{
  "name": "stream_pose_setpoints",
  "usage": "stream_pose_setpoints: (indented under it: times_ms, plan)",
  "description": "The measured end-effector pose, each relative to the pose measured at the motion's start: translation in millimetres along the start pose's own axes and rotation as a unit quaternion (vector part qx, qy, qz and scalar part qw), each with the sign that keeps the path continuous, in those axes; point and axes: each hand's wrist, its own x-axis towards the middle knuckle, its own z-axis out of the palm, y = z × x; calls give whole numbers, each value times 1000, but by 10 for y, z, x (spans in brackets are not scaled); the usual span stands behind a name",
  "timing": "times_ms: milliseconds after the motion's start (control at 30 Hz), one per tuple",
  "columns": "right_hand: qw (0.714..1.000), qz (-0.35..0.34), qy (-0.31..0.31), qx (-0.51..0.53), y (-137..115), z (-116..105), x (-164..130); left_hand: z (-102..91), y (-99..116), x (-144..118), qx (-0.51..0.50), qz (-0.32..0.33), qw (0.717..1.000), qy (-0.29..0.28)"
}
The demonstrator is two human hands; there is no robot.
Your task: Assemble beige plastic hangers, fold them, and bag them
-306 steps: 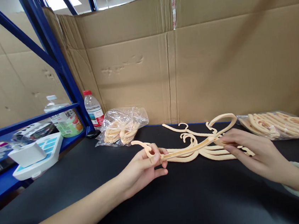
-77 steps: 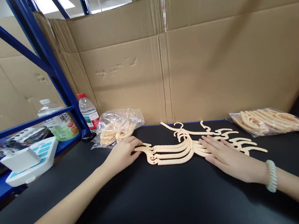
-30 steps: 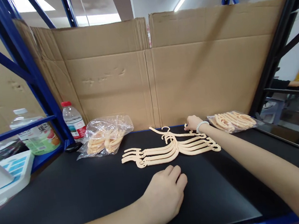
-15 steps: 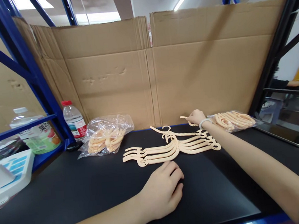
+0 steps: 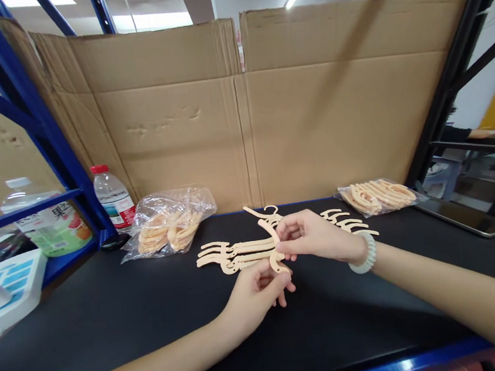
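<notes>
Over the middle of the table, a beige plastic folding clothes hanger (image 5: 277, 262) is between both my hands. My right hand (image 5: 308, 237), with a pale beaded bracelet on the wrist, pinches its upper part. My left hand (image 5: 259, 293) grips the lower curved end between thumb and fingers. My fingers cover parts of the hanger. Just behind, a row of similar beige hangers (image 5: 254, 246) lies overlapped on the black table; my right hand hides much of its middle, and hooked arm ends (image 5: 348, 222) show on the right.
Clear bags of beige hanger parts lie at left (image 5: 168, 229) and right (image 5: 379, 195). A red-capped bottle (image 5: 114, 199), a large white-capped bottle (image 5: 52, 221) and a white-blue device (image 5: 17, 286) stand left. A phone-like slab (image 5: 463, 219) lies right; cardboard (image 5: 171, 128) walls the back.
My right hand has come from the back right to the table's middle, bringing a hanger. My left hand, resting palm-down before, now grips its lower end. The view has shifted slightly.
</notes>
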Motion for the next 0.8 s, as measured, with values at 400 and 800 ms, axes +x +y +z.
stream_pose_setpoints:
  times_ms: [400,800]
  plan:
    - [920,42,128,-367,765,-953,536,-64,5,21,-84,-29,995,48]
    - [858,-47,213,-464,701,-1039,453,-98,66,-15,-149,-52,986,59]
